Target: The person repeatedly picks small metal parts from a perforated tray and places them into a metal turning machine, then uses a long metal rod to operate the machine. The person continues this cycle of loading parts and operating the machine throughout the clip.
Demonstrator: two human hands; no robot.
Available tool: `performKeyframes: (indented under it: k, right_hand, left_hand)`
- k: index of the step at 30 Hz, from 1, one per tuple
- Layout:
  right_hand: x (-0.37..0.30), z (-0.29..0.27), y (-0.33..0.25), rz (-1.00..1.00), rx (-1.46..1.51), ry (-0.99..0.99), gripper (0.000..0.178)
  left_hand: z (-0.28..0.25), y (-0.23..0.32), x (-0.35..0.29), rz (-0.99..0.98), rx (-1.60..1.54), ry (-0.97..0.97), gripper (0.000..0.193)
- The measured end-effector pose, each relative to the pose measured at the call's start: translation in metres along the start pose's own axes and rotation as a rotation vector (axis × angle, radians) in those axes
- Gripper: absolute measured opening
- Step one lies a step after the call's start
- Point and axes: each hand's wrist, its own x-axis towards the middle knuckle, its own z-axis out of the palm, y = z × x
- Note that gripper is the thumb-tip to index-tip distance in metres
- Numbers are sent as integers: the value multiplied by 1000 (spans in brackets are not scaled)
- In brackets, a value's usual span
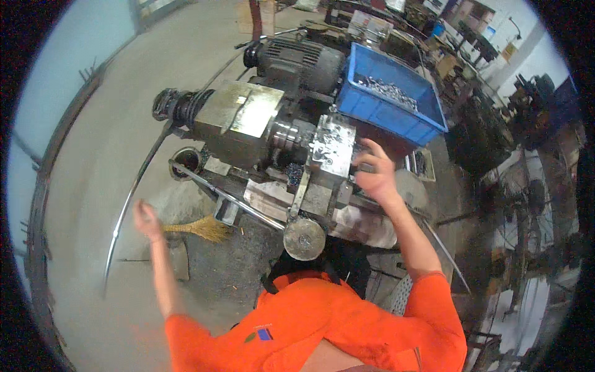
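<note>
My left hand [146, 220] is out to the left in the air, its fingers smeared by motion. Beside it, with a visible gap, runs a long metal lever [118, 228] that slants down from the machine. My right hand [375, 172] is at the right side of a shiny metal block [333, 147] strewn with metal chips. Its fingers are curled around a small dark piece, too indistinct to name. Left of the block, a round steel spindle [286, 136] comes out of the oily machine housing [238, 118].
A blue crate [393, 118] with small metal pieces stands behind the block, next to a finned motor [297, 62]. A steel bar [235, 199] and a round knob [304, 239] jut toward me. A straw broom [207, 229] lies on the floor at left. Other machinery crowds the right.
</note>
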Motion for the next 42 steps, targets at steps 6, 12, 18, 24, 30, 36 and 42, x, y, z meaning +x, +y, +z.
performKeyframes:
  k: [6,12,18,24,30,36,42]
  right_hand:
    - [-114,-99,56,302,-314,80,22]
    - [-210,-161,106,579,-561,119,24]
    - [-363,-236,201,1062,-921,-8,43]
    - [-358,-208,154,1223,-1044,-156,31]
    - [-395,-144,86,1144,-704,-128,27]
    - [-397,-91,46,1097,-125,209,30]
    - [-400,-82,44,1092,-241,219,25]
  left_hand:
    - [108,35,-130,32,570,-1146,44]
    - [125,38,-75,541,979,-1369,24]
    - [101,45,-61,146,466,-1113,28]
    - [79,62,-9,-486,-177,-806,46]
    - [114,94,-34,-714,-204,-727,46]
    - [116,97,-30,-643,-145,-797,41]
    - [121,93,-35,-611,-155,-807,44]
